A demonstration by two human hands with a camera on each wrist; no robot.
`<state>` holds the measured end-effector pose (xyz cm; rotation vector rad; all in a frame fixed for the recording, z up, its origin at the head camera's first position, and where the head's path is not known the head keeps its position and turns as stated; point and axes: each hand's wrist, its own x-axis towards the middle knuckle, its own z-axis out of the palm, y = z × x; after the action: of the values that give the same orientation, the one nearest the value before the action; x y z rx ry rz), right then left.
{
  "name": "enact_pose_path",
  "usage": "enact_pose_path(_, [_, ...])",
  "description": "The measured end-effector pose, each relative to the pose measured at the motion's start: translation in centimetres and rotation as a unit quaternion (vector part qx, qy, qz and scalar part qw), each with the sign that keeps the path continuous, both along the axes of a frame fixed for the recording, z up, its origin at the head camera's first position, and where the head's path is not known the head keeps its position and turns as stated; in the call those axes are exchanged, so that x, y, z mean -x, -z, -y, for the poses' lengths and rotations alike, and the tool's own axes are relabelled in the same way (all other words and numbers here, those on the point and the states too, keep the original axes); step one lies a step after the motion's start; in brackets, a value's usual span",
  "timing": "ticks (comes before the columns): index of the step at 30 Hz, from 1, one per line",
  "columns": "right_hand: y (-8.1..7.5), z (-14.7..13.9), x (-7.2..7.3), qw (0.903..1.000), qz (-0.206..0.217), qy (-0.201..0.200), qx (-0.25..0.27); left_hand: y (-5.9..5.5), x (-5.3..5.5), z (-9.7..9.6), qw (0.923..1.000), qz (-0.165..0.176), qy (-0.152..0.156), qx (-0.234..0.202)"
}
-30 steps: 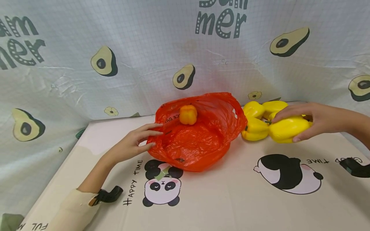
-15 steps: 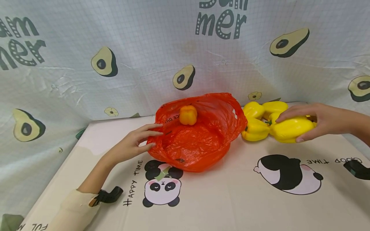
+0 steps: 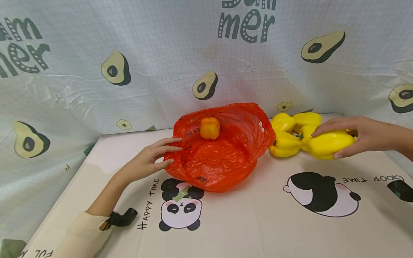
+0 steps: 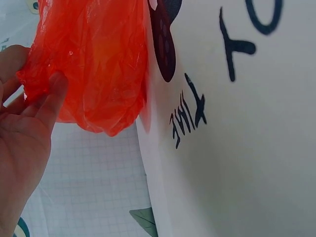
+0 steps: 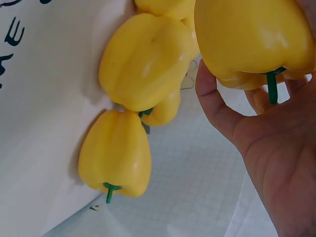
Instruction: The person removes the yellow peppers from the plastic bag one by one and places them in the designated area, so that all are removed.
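Note:
My left hand (image 3: pixel 150 159) pinches the left rim of a red plastic bag (image 3: pixel 213 168); in the left wrist view thumb and fingers close on the crinkled bag edge (image 4: pixel 42 74). The bag's wide mouth faces me, and one orange bell pepper (image 3: pixel 210 128) lies inside toward the back. At the right, my right hand (image 3: pixel 361 134) grips a yellow bell pepper (image 3: pixel 330 144) from above. Its green stem (image 5: pixel 272 86) points toward the palm in the right wrist view. The held pepper overlaps the other yellow peppers (image 3: pixel 285 144) behind it.
Several yellow bell peppers (image 5: pixel 116 153) lie grouped right of the bag, near the back edge of the table. The pale tabletop (image 3: pixel 251 229) bears printed pandas and lettering. Behind it hangs a white sheet (image 3: pixel 161 46) with avocado prints.
My right hand has shifted a little to the right with the yellow bell pepper, uncovering more of the peppers behind. The left hand and the bag have stayed in place.

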<state>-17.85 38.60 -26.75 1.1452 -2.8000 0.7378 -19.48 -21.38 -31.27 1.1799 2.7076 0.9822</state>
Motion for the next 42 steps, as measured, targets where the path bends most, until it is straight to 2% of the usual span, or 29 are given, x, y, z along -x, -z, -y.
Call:
enact_pose_path(5, [0.2, -0.5, 0.0, 0.9999, -0.007, 0.013, -0.004, 0.0, 0.0, 0.0, 1.0, -0.001, 0.0, 0.0])
enact_pose_path(17, [0.9, -1.9, -0.1, 0.9973, 0.002, 0.072, -0.013, -0.2, -0.1, 0.0, 1.0, -0.004, 0.004, -0.004])
enact_pose_path(24, [1.7, -3.7, -0.1, 0.9858, 0.016, 0.16, -0.048, -0.3, -0.2, 0.0, 1.0, -0.004, 0.003, -0.001])
enact_pose_path(26, [2.0, -4.3, 0.0, 0.9831, 0.024, 0.175, -0.047, -0.3, -0.2, 0.0, 1.0, -0.004, 0.002, 0.0])
enact_pose_path(31, [2.6, -5.5, 0.1, 0.9801, 0.044, 0.191, -0.033, -0.3, -0.2, -0.1, 1.0, 0.0, 0.0, 0.003])
enact_pose_path(34, [2.9, -6.2, 0.2, 0.9776, 0.049, 0.2, -0.043, -0.2, -0.2, -0.1, 1.0, 0.003, -0.001, 0.004])
enact_pose_path(42, [4.1, -8.2, 0.5, 0.9692, 0.02, 0.233, -0.078, -0.3, -0.1, 0.0, 1.0, 0.001, 0.003, -0.002])
